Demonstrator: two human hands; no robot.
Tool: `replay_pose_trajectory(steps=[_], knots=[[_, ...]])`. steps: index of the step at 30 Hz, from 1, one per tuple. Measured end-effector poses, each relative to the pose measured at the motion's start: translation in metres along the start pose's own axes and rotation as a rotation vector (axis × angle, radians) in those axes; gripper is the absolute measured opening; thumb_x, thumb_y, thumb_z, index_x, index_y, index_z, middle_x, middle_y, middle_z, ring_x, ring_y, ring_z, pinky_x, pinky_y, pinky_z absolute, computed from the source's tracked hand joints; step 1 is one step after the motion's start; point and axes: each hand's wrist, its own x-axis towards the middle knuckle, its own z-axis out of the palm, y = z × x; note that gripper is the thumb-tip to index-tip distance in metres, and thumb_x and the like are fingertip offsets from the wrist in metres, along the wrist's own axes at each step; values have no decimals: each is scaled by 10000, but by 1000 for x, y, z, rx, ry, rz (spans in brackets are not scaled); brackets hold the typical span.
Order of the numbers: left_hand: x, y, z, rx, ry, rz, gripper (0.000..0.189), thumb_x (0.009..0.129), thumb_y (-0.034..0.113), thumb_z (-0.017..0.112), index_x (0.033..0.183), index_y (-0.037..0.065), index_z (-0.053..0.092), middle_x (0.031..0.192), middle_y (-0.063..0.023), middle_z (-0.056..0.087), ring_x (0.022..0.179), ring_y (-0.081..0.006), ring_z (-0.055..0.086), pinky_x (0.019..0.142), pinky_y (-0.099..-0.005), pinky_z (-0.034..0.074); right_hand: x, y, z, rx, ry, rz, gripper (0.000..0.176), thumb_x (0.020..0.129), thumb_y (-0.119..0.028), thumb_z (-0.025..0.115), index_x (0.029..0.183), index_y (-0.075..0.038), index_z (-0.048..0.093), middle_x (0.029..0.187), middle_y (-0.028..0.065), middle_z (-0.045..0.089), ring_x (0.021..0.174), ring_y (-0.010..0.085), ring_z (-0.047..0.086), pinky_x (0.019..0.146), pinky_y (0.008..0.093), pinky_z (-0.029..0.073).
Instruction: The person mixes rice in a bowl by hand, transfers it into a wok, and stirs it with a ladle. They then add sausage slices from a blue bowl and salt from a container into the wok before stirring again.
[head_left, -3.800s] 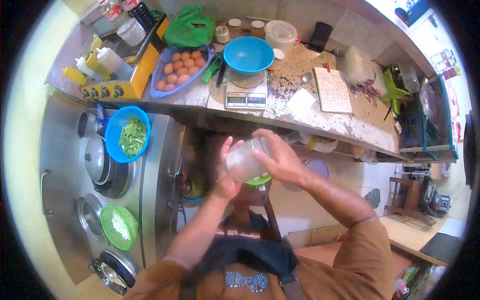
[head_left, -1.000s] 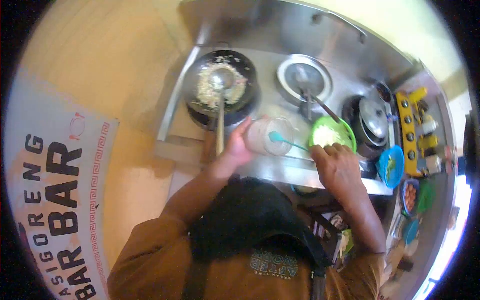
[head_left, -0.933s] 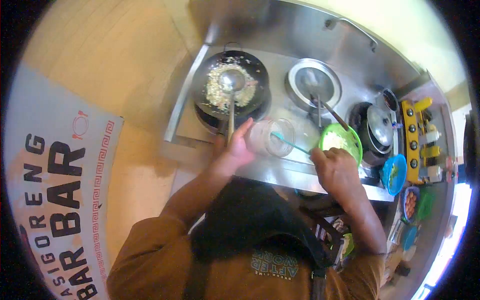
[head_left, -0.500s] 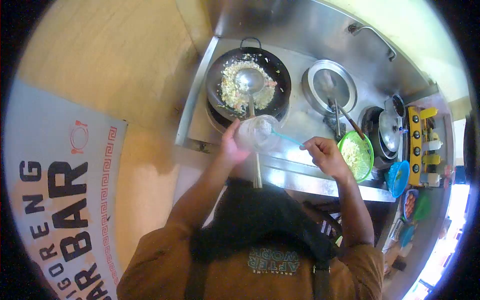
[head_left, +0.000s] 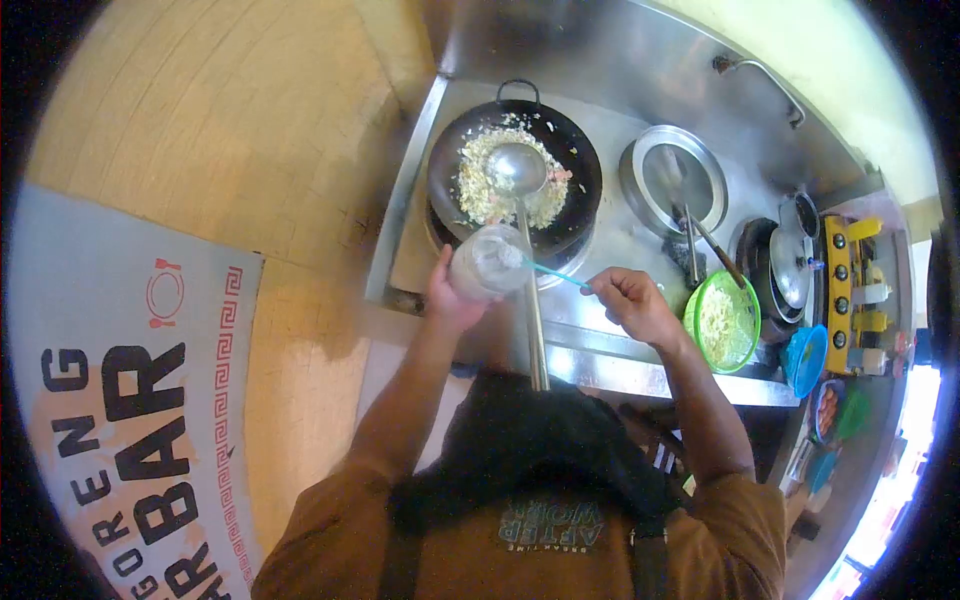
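My left hand is wrapped round a clear plastic jar, tilted with its mouth toward the right. A thin light-blue spoon reaches into the jar's mouth, its far end pinched by my right hand. White stuff shows near the spoon's tip. Just beyond the jar, a black wok holds chopped pale food. A steel ladle rests on that food, its long handle running back past the jar toward my body.
Right of the wok sit a round metal pan with utensils, a green basket of pale shreds and a lidded pot. A blue bowl and a yellow rack with bottles stand farther right. A lettered banner hangs left.
The jar and my left hand have shifted slightly left relative to the ladle handle. The spoon remains in the jar's mouth. The whole view has moved a little, so the stove appears farther right.
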Motion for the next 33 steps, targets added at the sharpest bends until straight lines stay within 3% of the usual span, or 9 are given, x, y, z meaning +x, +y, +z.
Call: replay_pose_trajectory(steps=[6,10,12,15,20,23,25,29,33], knots=[[-15,35,-60,-77,217,144,581,888,553,338,1278,147,480,1204,-104,561,950,-315,561,562,-422,451,78,15,1,30,47,64,207,933,-196,524,884,-42,654,680,14,583,549,102,503,506,276,413],[-46,54,-95,-179,398,266,574,873,564,386,1294,183,465,1225,-93,549,970,-325,560,567,-445,463,176,41,32,-870,117,-323,209,877,-149,485,969,-20,621,829,227,645,718,366,646,687,462,516],[-58,57,-107,-167,347,286,574,870,570,393,1295,191,465,1230,-91,548,985,-327,560,575,-449,472,204,63,44,-1122,51,-215,246,863,-134,469,1054,-43,596,888,197,646,840,370,643,746,461,526],[-70,58,-110,-114,242,307,576,868,581,396,1288,193,472,1233,-91,549,1003,-327,559,583,-446,485,185,49,43,-1195,232,-430,326,853,-130,498,1171,-96,559,982,157,611,890,343,624,749,431,531],[-57,46,-97,-106,353,248,600,876,577,382,1294,157,477,1261,-108,541,1080,-334,544,616,-460,514,70,-34,42,-791,207,-598,332,762,-90,599,1093,-94,610,858,121,608,758,317,631,649,408,531],[-39,47,-93,-95,148,119,631,899,548,356,1327,94,452,1306,-134,515,1182,-341,497,819,-495,503,40,-67,68,-768,-52,-661,297,749,-98,612,1045,-90,633,820,128,607,718,323,627,628,408,531],[-23,46,-67,-98,41,114,600,931,484,332,1317,43,463,1361,-128,473,1263,-322,429,1075,-494,286,37,-74,74,-1007,-85,-516,292,748,-108,617,1037,-79,642,801,138,621,725,338,624,638,418,528],[-6,41,-41,-5,-64,125,588,945,448,336,1316,9,456,1370,-150,462,1274,-320,420,1091,-455,276,40,-32,66,-756,-48,-429,213,815,-43,590,1010,-41,675,842,133,668,753,273,652,698,347,522],[0,36,-35,69,-52,100,579,950,439,343,1317,4,453,1345,-173,477,1268,-326,424,1082,-462,292,27,5,59,-134,21,-180,214,852,-85,567,1023,-23,682,849,110,682,727,158,612,694,311,503]])
